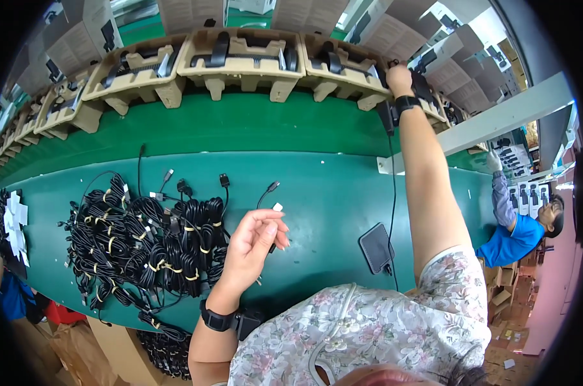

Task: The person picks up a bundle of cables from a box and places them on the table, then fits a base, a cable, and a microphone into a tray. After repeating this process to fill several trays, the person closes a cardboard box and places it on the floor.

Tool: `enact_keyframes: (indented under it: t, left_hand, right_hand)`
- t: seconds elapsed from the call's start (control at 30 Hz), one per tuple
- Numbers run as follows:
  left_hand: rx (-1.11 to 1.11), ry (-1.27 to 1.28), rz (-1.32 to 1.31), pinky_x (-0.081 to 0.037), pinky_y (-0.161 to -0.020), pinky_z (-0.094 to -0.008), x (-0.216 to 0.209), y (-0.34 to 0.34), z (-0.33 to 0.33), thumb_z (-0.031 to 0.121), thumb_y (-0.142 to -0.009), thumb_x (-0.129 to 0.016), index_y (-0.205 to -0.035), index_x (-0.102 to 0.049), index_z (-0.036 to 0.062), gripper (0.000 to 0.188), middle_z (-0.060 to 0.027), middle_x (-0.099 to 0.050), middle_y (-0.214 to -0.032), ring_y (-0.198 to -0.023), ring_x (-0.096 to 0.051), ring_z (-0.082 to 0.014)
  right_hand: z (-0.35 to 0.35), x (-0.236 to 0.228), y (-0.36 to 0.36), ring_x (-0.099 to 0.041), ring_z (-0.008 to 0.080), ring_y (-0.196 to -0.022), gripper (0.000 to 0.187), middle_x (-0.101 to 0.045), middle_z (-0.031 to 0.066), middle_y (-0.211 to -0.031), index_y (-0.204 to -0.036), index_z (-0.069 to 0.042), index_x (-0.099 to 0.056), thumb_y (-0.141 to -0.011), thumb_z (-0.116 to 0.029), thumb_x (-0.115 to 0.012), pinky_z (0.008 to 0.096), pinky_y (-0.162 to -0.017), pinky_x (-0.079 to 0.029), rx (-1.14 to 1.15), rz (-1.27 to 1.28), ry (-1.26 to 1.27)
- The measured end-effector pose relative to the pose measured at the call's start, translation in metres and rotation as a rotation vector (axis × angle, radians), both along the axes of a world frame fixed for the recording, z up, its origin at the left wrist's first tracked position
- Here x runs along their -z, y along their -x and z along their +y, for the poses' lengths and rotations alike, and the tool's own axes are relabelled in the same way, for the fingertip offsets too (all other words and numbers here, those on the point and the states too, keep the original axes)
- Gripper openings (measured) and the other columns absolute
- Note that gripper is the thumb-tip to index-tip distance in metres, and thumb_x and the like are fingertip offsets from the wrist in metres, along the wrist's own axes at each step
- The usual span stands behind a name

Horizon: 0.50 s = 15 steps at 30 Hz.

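My left hand (256,241) is closed with curled fingers at the right side of a pile of bundled black cables (153,248). A black cable (265,193) sticks out above this hand, its plug end free, and a dark part shows under the thumb. Yellowish ties hold the bundles in the pile. My right arm stretches far forward, and my right hand (399,78) is closed at a tan moulded tray (375,96) in the far row. A small dark bit shows at its fingertips; what it holds is mostly hidden.
Moulded trays (240,67) with black parts line the green far belt (253,128). A black flat pad (375,248) with a cord lies on the green table (317,193). A white metal bar (484,122) crosses at right. A person in blue (516,238) works beyond it.
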<state>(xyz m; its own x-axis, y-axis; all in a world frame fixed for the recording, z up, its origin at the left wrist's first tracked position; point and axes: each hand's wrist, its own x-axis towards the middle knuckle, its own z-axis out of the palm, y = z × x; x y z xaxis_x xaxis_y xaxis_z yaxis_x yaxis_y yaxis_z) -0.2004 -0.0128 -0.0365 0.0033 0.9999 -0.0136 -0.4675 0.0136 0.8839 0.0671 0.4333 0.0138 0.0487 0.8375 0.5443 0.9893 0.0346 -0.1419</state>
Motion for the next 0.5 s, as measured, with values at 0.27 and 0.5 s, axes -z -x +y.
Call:
enact_keyframes:
  t: [0.27, 0.5]
  left_hand:
    - [0.002, 0.018, -0.023, -0.046, -0.069, -0.0252, 0.001, 0.001, 0.002, 0.01, -0.094, -0.046, -0.111, -0.049, 0.0013, 0.019, -0.0077, -0.057, -0.092, -0.076, -0.056, -0.0125]
    - [-0.011, -0.007, 0.046, -0.046, -0.068, -0.0249, -0.003, -0.002, 0.004, 0.008, -0.094, -0.046, -0.111, -0.049, 0.0005, 0.02, -0.0075, -0.057, -0.093, -0.076, -0.055, -0.0121]
  right_hand:
    - [0.002, -0.013, -0.035, -0.061, 0.0382, -0.082, 0.043, -0.064, 0.0185, -0.089, -0.106, -0.007, -0.059, -0.092, -0.039, -0.034, 0.0455, -0.071, -0.048, -0.114, -0.576, 0.063]
    - [0.023, 0.003, -0.043, -0.062, 0.0334, -0.089, 0.025, -0.064, 0.0204, -0.086, -0.084, -0.006, -0.068, -0.078, -0.025, -0.055, 0.0433, -0.079, -0.047, -0.044, -0.486, 0.136]
